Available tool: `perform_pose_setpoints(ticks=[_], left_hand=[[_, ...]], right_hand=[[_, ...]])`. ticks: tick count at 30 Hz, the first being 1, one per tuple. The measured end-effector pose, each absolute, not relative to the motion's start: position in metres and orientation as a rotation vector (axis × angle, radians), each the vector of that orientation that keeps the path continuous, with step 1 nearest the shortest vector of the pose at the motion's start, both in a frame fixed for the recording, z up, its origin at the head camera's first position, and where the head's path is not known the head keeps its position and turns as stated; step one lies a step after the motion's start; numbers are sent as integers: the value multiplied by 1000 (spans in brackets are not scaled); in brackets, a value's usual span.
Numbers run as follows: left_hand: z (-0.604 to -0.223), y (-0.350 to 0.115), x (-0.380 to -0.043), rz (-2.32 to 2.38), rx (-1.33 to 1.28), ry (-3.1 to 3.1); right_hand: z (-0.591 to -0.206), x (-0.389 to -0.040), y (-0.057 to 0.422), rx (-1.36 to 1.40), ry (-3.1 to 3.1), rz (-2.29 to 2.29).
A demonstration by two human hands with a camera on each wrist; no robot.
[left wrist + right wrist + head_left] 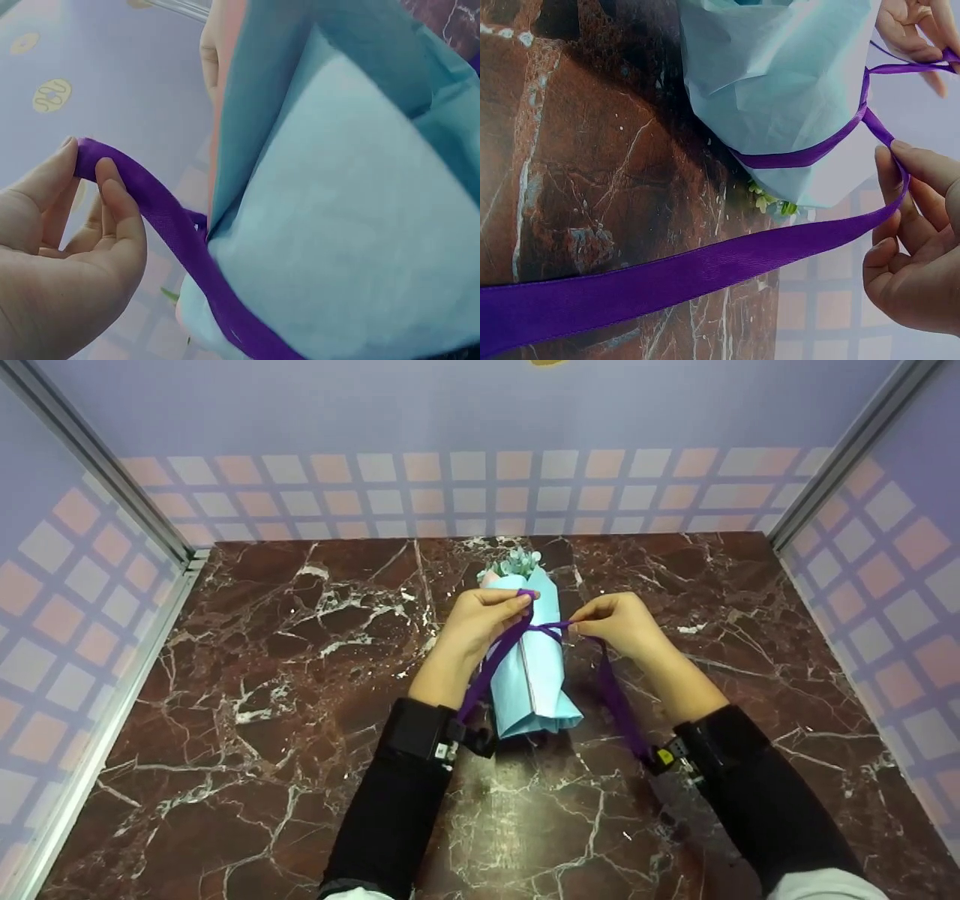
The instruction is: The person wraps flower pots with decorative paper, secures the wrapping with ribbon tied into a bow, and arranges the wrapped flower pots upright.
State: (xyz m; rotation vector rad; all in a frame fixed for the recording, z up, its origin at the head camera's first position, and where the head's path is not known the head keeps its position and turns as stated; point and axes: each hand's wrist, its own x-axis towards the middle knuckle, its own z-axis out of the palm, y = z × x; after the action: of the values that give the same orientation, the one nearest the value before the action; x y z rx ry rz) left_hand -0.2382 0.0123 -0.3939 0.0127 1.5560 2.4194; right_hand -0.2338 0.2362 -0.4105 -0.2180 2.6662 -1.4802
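Observation:
A bouquet wrapped in light blue paper (pixel 541 664) lies on the marbled table, its pale green flowers (pixel 517 562) pointing to the far side. Round its middle runs a purple ribbon (pixel 787 159), crossed at the front of the wrap. My left hand (pixel 484 622) pinches one length of the ribbon between thumb and fingers, just above the paper; its tail hangs toward the wrist. On the other side my right hand (pixel 619 622) pinches the second length close to the crossing. That tail (pixel 619 701) droops below the right hand.
The brown marbled table (pixel 285 720) spreads around the bouquet. Behind it stands a lilac wall with pink and white squares (pixel 469 499), and similar panels rise at left and right. Black bands with small cameras (pixel 469 739) sit on both wrists.

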Motion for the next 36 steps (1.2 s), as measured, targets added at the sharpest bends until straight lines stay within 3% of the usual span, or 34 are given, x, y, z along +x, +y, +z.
perform_pose_setpoints(ticks=[12,36], left_hand=[[-392,17,-238,2465,-10,1503],[-388,17,-235,2341,116,1548]], right_hand=[[-403,-235,236,-242,2716,-1437],[-398,-243,192,-450,2137,-1927]])
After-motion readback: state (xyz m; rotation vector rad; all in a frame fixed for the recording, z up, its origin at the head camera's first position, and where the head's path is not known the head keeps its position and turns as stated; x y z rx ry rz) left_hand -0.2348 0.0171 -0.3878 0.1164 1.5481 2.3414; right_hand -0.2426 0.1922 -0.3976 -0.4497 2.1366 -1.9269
